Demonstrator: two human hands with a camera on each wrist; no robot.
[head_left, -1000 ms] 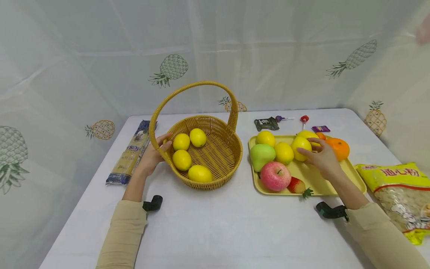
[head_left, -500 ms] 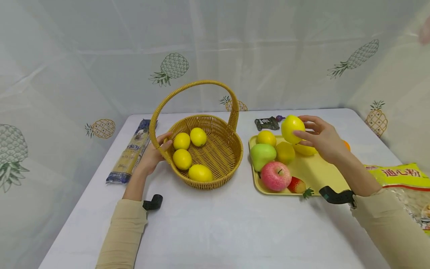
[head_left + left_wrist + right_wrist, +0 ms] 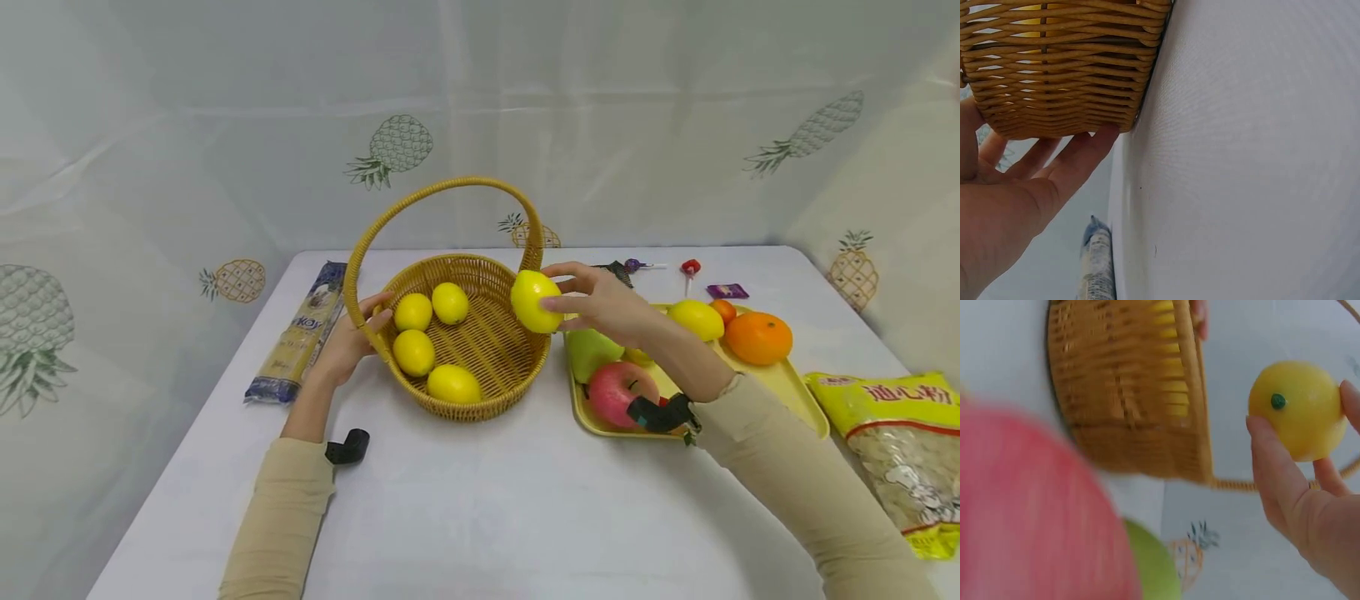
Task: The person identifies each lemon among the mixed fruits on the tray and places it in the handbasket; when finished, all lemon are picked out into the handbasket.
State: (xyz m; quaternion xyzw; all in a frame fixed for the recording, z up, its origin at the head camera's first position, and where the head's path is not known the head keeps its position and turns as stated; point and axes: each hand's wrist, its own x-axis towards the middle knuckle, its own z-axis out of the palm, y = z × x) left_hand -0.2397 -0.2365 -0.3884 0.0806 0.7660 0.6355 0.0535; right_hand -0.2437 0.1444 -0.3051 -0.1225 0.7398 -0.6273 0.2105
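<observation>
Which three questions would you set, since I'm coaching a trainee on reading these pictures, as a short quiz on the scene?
1. Multiple choice: what does the right hand hold?
a) a pink apple
b) a yellow fruit
c) a lollipop
2. True or false: the left hand touches the basket.
3. Count: how many yellow fruits show lying inside the basket in the head view?

Key: 1. b; 2. true; 3. four.
</observation>
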